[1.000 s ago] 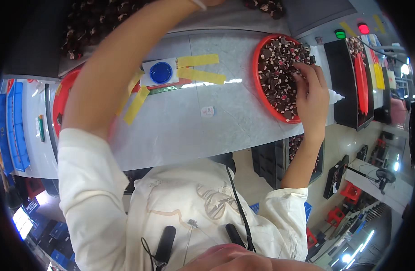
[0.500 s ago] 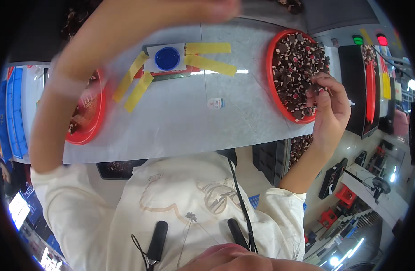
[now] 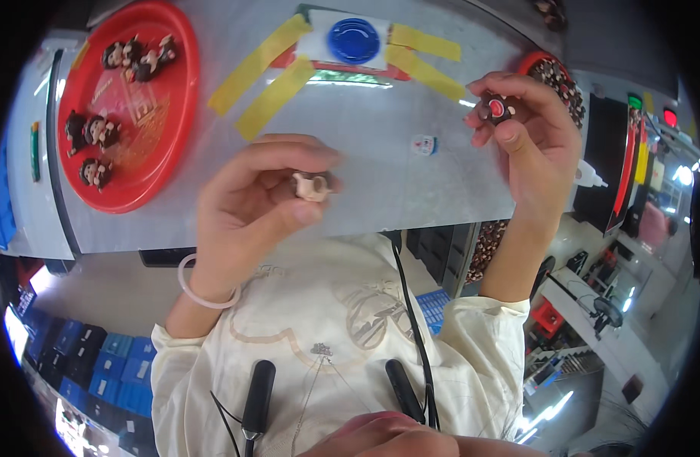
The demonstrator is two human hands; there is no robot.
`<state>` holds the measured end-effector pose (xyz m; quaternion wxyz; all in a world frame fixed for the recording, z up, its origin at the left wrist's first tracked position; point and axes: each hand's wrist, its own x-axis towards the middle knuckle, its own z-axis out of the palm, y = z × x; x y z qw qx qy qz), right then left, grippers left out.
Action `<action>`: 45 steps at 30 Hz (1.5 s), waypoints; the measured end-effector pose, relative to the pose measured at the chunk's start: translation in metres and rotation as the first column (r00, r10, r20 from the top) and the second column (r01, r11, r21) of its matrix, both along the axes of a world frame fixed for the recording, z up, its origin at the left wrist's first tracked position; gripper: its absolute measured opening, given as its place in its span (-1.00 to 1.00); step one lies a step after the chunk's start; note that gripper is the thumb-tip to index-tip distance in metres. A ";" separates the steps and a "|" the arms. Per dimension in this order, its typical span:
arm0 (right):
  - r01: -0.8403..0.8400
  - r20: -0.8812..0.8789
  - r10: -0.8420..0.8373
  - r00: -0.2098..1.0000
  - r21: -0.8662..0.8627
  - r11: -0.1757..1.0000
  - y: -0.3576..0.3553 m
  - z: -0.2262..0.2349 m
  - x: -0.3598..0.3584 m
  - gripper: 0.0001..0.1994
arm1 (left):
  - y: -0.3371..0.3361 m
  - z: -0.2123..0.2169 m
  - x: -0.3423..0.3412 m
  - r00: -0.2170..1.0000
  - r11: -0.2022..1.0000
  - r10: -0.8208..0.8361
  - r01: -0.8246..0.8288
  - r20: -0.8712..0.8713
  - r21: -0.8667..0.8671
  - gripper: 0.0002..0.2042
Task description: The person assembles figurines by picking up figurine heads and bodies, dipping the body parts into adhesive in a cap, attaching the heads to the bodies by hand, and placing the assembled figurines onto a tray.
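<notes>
Above the near part of the grey table, my left hand (image 3: 247,202) is closed on a small cream-and-brown figurine part (image 3: 312,187), pinched between thumb and fingers. To the right, my right hand (image 3: 540,133) grips a small dark brown figurine piece (image 3: 497,111) with a red, white-rimmed spot on it. The two pieces are well apart. Left of my left hand, a round red tray (image 3: 185,91) bears several small dark-haired figurines (image 3: 102,132). Beyond my right hand is another red tray (image 3: 527,60), partly hidden, heaped with small brown, cream and red pieces (image 3: 557,82).
At the far middle, a blue round dish (image 3: 354,40) rests on a white sheet, flanked by yellow tape strips (image 3: 278,99). A small white-and-blue item (image 3: 424,145) lies on the table. Near my right wrist is a white nozzle (image 3: 590,175). Dark crates (image 3: 435,247) stand below the table edge.
My left hand has come down from the far side to the near middle, now with a part in it. My right hand has lifted a piece away from the right tray. The view has shifted.
</notes>
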<state>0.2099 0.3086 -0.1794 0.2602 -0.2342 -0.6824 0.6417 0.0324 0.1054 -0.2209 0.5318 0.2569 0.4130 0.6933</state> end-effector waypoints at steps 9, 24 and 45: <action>-0.174 0.179 0.142 0.974 0.183 0.968 -0.003 0.002 -0.045 -0.66 | 0.000 -0.009 -0.004 0.992 0.990 -0.125 0.126 -0.022 0.070 -0.72; -0.445 0.483 -0.036 0.875 0.831 0.335 -0.003 0.010 -0.102 -0.72 | 0.003 -0.008 -0.012 0.966 0.977 -0.192 0.205 -0.172 0.064 -0.70; -0.384 0.461 -0.105 0.881 0.828 0.408 -0.009 0.022 -0.081 -0.77 | 0.001 -0.009 -0.003 0.987 0.995 -0.064 0.053 0.145 0.080 -0.63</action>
